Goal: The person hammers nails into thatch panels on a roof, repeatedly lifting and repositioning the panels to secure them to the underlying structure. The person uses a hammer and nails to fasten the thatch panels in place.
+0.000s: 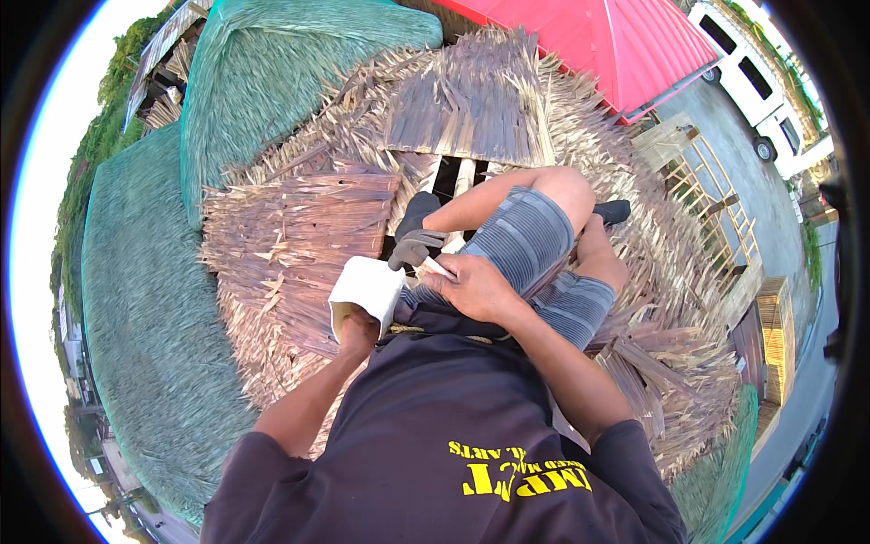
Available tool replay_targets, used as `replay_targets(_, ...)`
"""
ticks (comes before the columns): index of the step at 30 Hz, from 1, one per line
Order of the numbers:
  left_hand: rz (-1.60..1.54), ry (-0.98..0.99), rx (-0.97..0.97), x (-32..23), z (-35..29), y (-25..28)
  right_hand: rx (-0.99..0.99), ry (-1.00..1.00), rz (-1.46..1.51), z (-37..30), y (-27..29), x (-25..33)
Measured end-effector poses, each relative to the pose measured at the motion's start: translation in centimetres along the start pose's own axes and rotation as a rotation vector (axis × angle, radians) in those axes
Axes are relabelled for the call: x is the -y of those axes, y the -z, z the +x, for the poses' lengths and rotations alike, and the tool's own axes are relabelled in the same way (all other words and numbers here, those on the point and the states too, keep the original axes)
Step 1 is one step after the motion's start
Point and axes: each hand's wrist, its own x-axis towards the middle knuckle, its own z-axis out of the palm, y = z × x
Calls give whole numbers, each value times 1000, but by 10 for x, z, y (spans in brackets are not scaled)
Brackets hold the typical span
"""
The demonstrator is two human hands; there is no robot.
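Note:
A claw hammer (pixel 417 247) has its dark metal head raised beside my lap, and my right hand (pixel 476 288) is closed around its pale handle. Into the mouth of a white, box-like plastic container (pixel 369 283) reaches my left hand (pixel 359 330); its fingers are hidden inside. The container rests against my waist, just left of the hammer. What it holds cannot be seen.
I sit on a sloping thatched roof with loose dry leaf panels (pixel 313 218). Dark gaps (pixel 445 179) show between wooden strips by my foot. Green-netted thatch (pixel 149 281) lies left, a red roof (pixel 580 36) ahead. Bamboo framing (pixel 711 195) and a white van (pixel 748 77) are below right.

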Motion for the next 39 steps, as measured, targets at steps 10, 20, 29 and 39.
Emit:
replay_targets(10, -695, -247, -88, -52, -52, 157, 50, -195, 649, 7, 25, -26)
replay_targets(20, -1149, -534, 345, -254, 0, 172, -447, 268, 1933, -50, 37, -46)
replay_targets(29, -611, -1523, 227, -416, -56, 87, -1202, 1045, 1986, -172, 58, -106)
replay_targets(39, -862, -1045, 968, -429, -96, -24, -1703, 964, 2154, -272, -5, -177)
